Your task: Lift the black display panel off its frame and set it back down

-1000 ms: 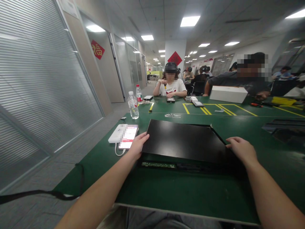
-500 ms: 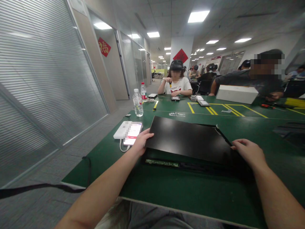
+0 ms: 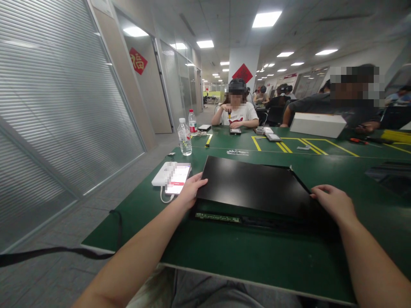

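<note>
A flat black panel (image 3: 253,186) lies on the green table (image 3: 244,252) in front of me, its near edge raised over a black base with a green circuit strip (image 3: 218,217). My left hand (image 3: 191,190) grips the panel's left near corner. My right hand (image 3: 334,203) holds its right near corner.
A phone (image 3: 177,177) on a white power bank with a cable lies left of the panel. Two water bottles (image 3: 185,137) stand farther back. A white box (image 3: 317,124), small devices and tools lie on the far table, where several people sit. A black strap (image 3: 64,252) hangs off the table's left edge.
The view has shifted slightly. Both hands keep their hold on the panel's corners and the panel stays raised at its near edge.
</note>
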`<state>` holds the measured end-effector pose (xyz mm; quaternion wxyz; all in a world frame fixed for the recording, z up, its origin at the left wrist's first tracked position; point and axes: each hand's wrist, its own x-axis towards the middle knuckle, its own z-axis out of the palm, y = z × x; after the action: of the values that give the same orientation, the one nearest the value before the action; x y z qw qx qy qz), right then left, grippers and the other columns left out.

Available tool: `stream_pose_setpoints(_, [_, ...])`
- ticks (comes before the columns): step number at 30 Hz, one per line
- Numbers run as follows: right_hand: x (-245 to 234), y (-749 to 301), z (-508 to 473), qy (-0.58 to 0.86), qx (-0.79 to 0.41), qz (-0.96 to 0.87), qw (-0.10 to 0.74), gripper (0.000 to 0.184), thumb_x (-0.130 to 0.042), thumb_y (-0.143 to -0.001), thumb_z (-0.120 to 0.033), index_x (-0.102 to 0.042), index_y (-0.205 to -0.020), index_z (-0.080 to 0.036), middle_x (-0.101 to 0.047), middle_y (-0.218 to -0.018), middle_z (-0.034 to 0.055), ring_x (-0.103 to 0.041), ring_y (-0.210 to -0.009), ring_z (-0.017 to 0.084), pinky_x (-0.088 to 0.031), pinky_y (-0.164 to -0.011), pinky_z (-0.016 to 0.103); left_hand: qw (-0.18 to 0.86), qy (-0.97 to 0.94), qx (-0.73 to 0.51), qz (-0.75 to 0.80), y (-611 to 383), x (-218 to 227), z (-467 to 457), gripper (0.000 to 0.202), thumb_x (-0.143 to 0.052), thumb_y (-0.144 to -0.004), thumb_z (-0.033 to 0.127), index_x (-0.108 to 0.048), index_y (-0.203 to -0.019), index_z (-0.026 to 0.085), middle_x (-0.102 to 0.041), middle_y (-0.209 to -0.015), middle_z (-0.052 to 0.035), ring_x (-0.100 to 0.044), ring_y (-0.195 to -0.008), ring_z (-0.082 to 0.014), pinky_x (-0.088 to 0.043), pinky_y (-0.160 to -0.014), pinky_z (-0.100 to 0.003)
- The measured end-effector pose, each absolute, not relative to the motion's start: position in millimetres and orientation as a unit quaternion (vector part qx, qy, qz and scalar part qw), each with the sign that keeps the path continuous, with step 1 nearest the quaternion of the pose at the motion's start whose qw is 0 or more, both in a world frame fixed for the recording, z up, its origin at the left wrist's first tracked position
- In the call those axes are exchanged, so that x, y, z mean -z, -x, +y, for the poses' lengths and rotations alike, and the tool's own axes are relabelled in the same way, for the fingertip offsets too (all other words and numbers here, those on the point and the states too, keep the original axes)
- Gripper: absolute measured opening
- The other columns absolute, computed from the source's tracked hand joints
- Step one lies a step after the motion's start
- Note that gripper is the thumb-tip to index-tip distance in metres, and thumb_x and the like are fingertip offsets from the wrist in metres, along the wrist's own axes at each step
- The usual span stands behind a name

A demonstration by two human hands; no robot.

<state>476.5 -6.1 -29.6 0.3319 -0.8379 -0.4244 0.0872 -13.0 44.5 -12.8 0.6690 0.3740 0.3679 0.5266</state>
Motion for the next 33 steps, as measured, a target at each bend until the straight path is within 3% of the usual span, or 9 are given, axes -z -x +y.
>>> stream_pose_setpoints(6, [30,-470,-7,0.854,-0.037,-0.434,0.284,0.021,-0.061,-0.076,-0.045,-0.075,-0.078,-0.030,-0.077,-0.084,0.0090,-0.065,-0.072,0.028,-0.047,-0.062,0.040,0.669,-0.370,-0.519,0.383,10,7,40,0.051,-0.085,-0.068,0.009,-0.078,-0.118,0.014,-0.083,-0.106,-0.0126,-0.080,-0.091,-0.0265,-0.062,-0.075,-0.031])
stream_pose_setpoints(12, [24,-463,-8,0.870,-0.032,-0.431,0.238,0.030,-0.057,-0.078,-0.044,-0.079,-0.088,-0.025,-0.076,-0.085,0.0099,-0.065,-0.073,0.027,-0.045,-0.062,0.036,0.665,-0.370,-0.515,0.395,8,3,37,0.050,-0.083,-0.068,0.007,-0.077,-0.118,0.012,-0.083,-0.107,-0.0130,-0.080,-0.091,-0.0256,-0.061,-0.075,-0.029])
stream_pose_setpoints(21, [16,-455,-12,0.877,-0.040,-0.445,0.179,0.034,-0.053,-0.083,-0.043,-0.079,-0.097,-0.026,-0.076,-0.092,0.0133,-0.067,-0.081,0.031,-0.046,-0.066,0.039,0.658,-0.384,-0.503,0.408,8,3,38,0.057,-0.081,-0.071,0.008,-0.074,-0.127,0.014,-0.083,-0.110,-0.0122,-0.080,-0.095,-0.0266,-0.063,-0.079,-0.031])
stream_pose_setpoints(30, [12,-452,-13,0.877,-0.043,-0.448,0.165,0.038,-0.051,-0.083,-0.045,-0.079,-0.101,-0.026,-0.076,-0.093,0.0139,-0.067,-0.082,0.031,-0.047,-0.067,0.039,0.659,-0.379,-0.500,0.416,8,6,40,0.056,-0.078,-0.073,0.006,-0.073,-0.128,0.013,-0.083,-0.104,-0.0127,-0.080,-0.086,-0.0249,-0.062,-0.069,-0.028])
stream_pose_setpoints(33, [13,-453,-13,0.877,-0.041,-0.449,0.170,0.037,-0.052,-0.082,-0.044,-0.079,-0.100,-0.026,-0.076,-0.092,0.0136,-0.067,-0.080,0.031,-0.047,-0.067,0.039,0.646,-0.373,-0.503,0.437,9,7,40,0.063,-0.078,-0.075,0.004,-0.066,-0.136,0.011,-0.083,-0.099,-0.0127,-0.080,-0.081,-0.0241,-0.063,-0.069,-0.030])
